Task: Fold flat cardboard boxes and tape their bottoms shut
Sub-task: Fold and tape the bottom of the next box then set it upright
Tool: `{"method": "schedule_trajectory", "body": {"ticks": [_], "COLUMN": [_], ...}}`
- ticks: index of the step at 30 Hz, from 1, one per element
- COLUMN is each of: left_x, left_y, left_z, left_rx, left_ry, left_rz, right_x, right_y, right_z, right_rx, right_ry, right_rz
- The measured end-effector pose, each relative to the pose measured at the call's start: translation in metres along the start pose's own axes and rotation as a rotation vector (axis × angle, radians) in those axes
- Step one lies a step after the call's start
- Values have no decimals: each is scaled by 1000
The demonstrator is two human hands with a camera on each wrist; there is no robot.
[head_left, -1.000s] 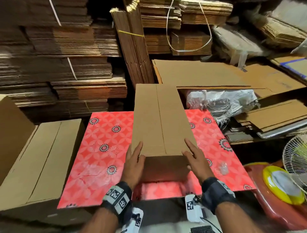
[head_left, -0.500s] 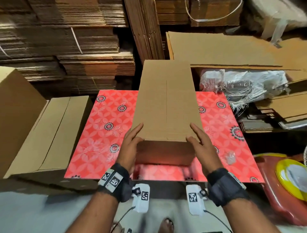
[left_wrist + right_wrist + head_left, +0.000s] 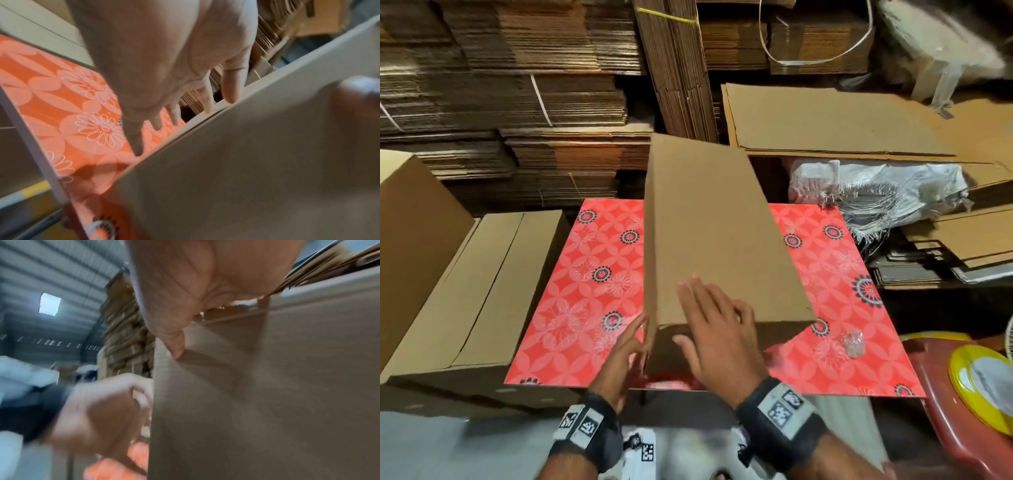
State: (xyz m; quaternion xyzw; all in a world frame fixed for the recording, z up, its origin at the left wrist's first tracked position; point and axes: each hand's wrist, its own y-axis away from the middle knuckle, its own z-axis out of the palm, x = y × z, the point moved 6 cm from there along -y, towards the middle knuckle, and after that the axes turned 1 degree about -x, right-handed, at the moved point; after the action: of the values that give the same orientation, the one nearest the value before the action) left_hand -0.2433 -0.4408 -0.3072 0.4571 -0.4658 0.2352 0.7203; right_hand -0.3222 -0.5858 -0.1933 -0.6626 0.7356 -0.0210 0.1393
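Brown cardboard box (image 3: 717,236), folded into shape, standing tilted on the red flowered table (image 3: 571,308), near end close to the table's front edge, far end reaching past the back edge toward the stacks. Long plain panel facing up, no tape visible on it. Right hand (image 3: 717,337) laid over the near top corner, fingers straight and spread, palm on the panel, thumb down on the near end face. Left hand (image 3: 625,356) against the left side edge of the box, fingers (image 3: 206,99) straight and touching the cardboard edge, not curled round it. Black wrist bands with printed markers on both arms. Left of the table, a closed box (image 3: 482,294) lying flat and a taller one (image 3: 410,233) beside it. Behind, bundles of flat cardboard (image 3: 517,85) tied with straps. Right of the table, loose sheets (image 3: 842,120), a torn white sack (image 3: 876,192), and a yellow tape roll (image 3: 983,387) on a red stool (image 3: 955,428). Small piece of clear plastic (image 3: 854,342) on the table near the right edge.
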Motion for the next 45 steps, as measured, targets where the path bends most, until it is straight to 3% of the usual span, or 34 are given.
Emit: {"method": "schedule_trajectory", "body": {"ticks": [4, 9, 12, 14, 17, 19, 21, 22, 24, 25, 28, 32, 34, 37, 40, 45], "left_x": [5, 3, 13, 17, 11, 4, -1, -2, 0, 0, -3, -6, -13, -32, -62, -109], "left_y": [7, 15, 9, 1, -9, -12, -15, -16, -17, -18, -22, -25, -29, -29, -26, -26], "left_z": [-20, -16, -8, -12, -21, -25, -26, -23, -13, -7, 0, 8, 10, 27, 54, 81], "left_rx": [58, 3, 62, 97, 81, 71, 60, 50, 27, 24, 32, -14, 56, 107, 143, 173], "left_ry": [96, -108, -192, -231, -265, -202, -120, -96, -83, -79, -105, -101, -13, 299, 514, 692], "left_rz": [-24, 21, 106, 167, 149, 114, 100, 100, 108, 107, 91, 71, 36, -49, -137, -199], "right_x": [-28, -32, -32, -15, 43, 90, 126, 131, 134, 137, 152, 133, 129, 114, 80, 33], "right_y": [-12, -35, -43, -41, -17, 6, 27, 34, 49, 55, 64, 67, 67, 48, 12, -19], "right_z": [48, 56, 42, 17, -17, -12, 23, 43, 77, 89, 112, 50, 22, -17, -38, -30], "right_rx": [-90, -110, -116, -58, 177, 306, 252, 148, -75, -128, -110, 22, 80, 122, 32, -52], "right_ry": [71, 37, -32, -232, -441, -618, -1110, -1372, -1567, -1560, -1471, -1283, -1052, -585, -201, 91], "right_rz": [-62, 47, 31, 63, 312, 508, 735, 825, 904, 857, 752, 690, 569, 290, 80, -79]}}
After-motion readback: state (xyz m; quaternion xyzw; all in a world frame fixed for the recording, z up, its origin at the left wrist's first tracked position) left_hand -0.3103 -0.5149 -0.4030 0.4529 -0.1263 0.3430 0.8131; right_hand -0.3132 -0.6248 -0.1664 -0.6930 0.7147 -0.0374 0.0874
